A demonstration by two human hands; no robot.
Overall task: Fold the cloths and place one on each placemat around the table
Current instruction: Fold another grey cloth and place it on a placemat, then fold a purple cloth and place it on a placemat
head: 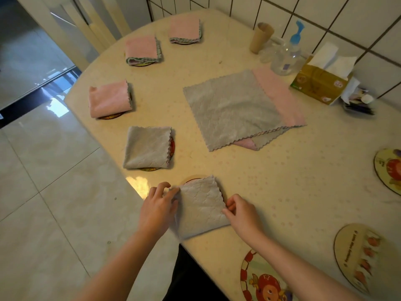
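While both hands flank it, we note the folded cloth (pixel 201 205) lies between them over a placemat (pixel 193 178) at the table (pixel 282 170) edge. Left hand (pixel 159 203) pinches its left corner; right hand (pixel 242 211) pinches the right edge. Unfolded cloths (pixel 238 107) lie farther off, nearer the right hand. Three bare placemats sit right.

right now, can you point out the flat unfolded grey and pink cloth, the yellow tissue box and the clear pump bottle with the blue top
flat unfolded grey and pink cloth (pixel 236 109): head view, middle of its grey face
yellow tissue box (pixel 319 83): head view, its front side
clear pump bottle with the blue top (pixel 288 59): head view, its clear body
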